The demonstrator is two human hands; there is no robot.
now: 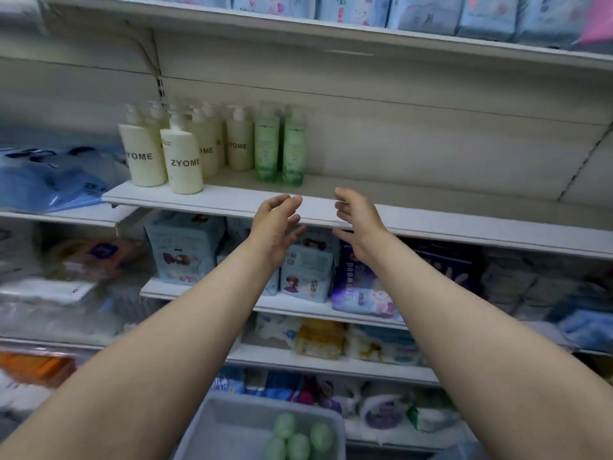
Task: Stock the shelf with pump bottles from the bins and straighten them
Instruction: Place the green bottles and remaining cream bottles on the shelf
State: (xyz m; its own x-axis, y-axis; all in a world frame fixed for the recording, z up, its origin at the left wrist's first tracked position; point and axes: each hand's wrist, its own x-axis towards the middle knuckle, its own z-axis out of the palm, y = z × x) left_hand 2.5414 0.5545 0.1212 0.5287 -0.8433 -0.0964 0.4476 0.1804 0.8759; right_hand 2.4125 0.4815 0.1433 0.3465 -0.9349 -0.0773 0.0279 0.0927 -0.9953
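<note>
Nearest me, the gray bin (232, 423) is holding four green bottles (300, 436). I am holding my left hand (277, 224) and right hand (356, 224) empty, fingers loosely spread, at the shelf (464, 224) front edge. Farther back, cream bottles (184, 161) and two green ones (280, 147) are standing; I should set new ones just beside those, labels forward.
</note>
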